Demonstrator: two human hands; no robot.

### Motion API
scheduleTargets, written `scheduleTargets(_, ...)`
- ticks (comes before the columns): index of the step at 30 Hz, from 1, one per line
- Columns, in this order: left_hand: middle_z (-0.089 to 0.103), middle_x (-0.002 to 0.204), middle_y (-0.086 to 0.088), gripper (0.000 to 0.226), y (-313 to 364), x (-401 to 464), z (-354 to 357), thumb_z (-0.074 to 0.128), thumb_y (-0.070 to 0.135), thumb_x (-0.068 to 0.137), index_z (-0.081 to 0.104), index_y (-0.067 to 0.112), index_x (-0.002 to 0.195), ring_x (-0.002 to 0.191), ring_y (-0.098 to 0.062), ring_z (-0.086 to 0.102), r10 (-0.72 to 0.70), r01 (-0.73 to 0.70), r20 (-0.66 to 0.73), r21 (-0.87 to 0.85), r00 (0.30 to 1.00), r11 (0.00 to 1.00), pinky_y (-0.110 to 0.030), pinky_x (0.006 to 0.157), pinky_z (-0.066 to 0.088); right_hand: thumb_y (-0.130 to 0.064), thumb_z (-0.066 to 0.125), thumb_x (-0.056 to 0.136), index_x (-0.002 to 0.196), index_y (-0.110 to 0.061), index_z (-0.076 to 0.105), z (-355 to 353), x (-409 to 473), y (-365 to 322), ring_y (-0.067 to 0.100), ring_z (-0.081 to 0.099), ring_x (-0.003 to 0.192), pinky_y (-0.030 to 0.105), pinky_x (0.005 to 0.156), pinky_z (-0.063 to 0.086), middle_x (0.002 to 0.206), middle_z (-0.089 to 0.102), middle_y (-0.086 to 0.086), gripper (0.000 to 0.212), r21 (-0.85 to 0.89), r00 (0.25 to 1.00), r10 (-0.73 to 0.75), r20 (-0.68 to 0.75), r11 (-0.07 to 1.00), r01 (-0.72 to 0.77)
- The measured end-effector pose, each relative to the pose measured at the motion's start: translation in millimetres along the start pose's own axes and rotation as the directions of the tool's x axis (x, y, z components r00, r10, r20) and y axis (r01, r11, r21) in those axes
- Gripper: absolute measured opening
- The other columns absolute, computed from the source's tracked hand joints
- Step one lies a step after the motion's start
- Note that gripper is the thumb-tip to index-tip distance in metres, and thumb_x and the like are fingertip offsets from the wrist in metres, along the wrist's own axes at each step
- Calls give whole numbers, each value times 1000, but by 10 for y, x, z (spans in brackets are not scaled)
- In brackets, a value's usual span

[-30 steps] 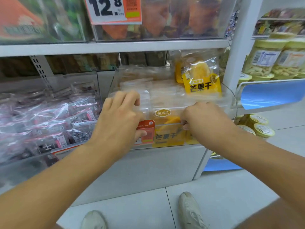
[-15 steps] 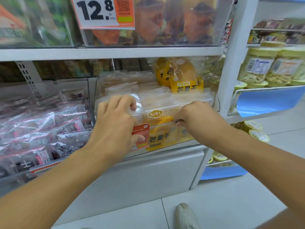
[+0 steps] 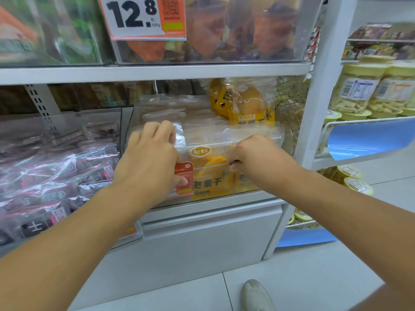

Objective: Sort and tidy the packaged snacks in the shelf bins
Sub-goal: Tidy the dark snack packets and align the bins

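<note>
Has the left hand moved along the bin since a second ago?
No. The left hand still grips the bin front, thumb on the red tag as before. Only the camera shifted.

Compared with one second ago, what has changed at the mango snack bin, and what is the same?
Little changed. The left hand and right hand keep their hold on the front mango pack at the clear bin; neither let go. The view shifted a little, so one shoe left the frame. The upright mango pack behind and the pink packs on the left stayed where they were.
</note>
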State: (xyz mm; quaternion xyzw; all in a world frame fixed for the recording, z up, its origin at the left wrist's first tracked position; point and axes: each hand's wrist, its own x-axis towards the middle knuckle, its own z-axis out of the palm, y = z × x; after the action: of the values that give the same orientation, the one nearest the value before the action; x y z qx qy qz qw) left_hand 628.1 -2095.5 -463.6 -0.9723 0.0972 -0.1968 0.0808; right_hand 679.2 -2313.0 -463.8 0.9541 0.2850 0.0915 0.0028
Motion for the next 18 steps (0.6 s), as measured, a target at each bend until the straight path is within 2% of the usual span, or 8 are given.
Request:
scheduleTargets(3,32,119,6,55,-2,-11,2,66,72,74,77,26,101,118,-21,30,53,-53,19,24,998,998,-36,102,31,-18,60,97,83,-8,67,104,-91,37,29,58,80,37,69,43,76,56,4,18,64,998,-29,-59,997,33)
scheduleTargets(6,35,115,7,53,-42,-8,6,67,75,69,77,31,96,115,-20,33,93,-93,29,-2,995,996,-36,99,32,-26,62,97,90,-13,74,122,-186,79,23,63,84,39,76,50,86,68,1,19,132,990,-73,-123,987,89)
scheduleTargets(8,43,106,9,44,-67,34,-75,66,77,67,71,33,75,107,-18,41,62,-78,-86,-195,994,978,-35,90,35,-37,68,92,85,-20,78,7,-218,98,8,64,71,27,68,53,79,73,-8,22,243,964,0,-266,968,67)
scheduleTargets(11,58,85,6,38,-48,248,-217,63,58,87,65,24,69,82,-15,53,-143,-80,-384,-511,912,856,-32,78,39,-36,70,90,68,-20,73,-252,-152,204,2,56,54,17,58,45,61,65,-12,27,447,754,281,-594,894,18)
scheduleTargets(13,66,91,4,37,-20,521,-228,55,55,95,70,21,92,87,-17,60,-205,36,-246,-553,947,833,-31,78,39,-38,69,90,82,-16,73,-320,-3,317,6,60,68,28,66,50,76,69,-4,24,512,717,433,-546,850,-124)
scheduleTargets(15,65,125,-4,61,8,813,-147,41,66,96,62,17,127,112,-25,58,-201,236,124,-498,972,834,-34,90,42,-49,65,90,101,-1,66,-275,191,445,21,58,77,36,64,45,94,66,11,49,547,768,548,-333,775,-316)
scheduleTargets(16,55,141,-8,72,51,944,-112,35,68,96,53,15,140,126,-28,52,-184,288,260,-458,948,841,-35,99,40,-52,64,91,104,4,60,-244,273,485,22,54,74,34,59,40,92,61,13,57,600,774,592,-227,711,-368)
scheduleTargets(18,39,157,-10,76,163,1187,-72,26,66,99,42,10,149,139,-29,41,-118,276,355,-434,927,858,-36,110,32,-48,64,91,99,0,53,-204,427,535,21,47,70,31,50,33,81,49,6,50,684,768,629,-123,614,-393)
